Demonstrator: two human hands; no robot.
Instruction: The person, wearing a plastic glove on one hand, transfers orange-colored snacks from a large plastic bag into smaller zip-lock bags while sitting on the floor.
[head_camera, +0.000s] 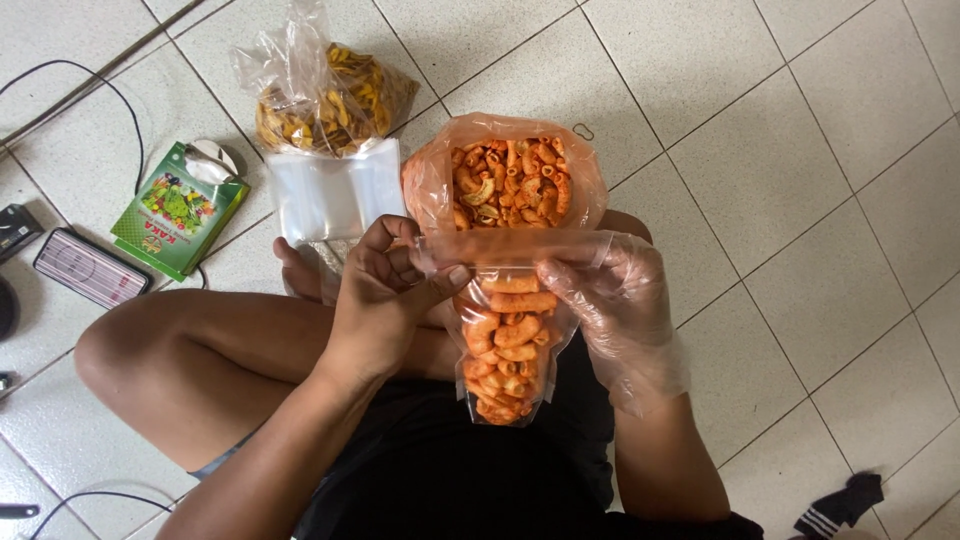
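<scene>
Hands pinched the small pouch (505, 340) at its mouth, frame centre: left hand (385, 300) bare, right hand (615, 300) gloved. Pouch looked full; sealing its top seemed due, needing a level grip.

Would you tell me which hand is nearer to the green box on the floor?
Left. The bare left hand is right of the green box; the gloved right hand lies farther right, beyond the small snack pouch.

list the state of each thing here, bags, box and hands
small clear plastic pouch: filled with orange macaroni snacks, top held by both hands
large orange-tinted plastic bag: open, holding snacks
clear bag of yellow chips: top gathered
green cardboard box: flap open
left hand: bare, grip pinching pouch
right hand: in clear glove, grip pinching pouch
</scene>
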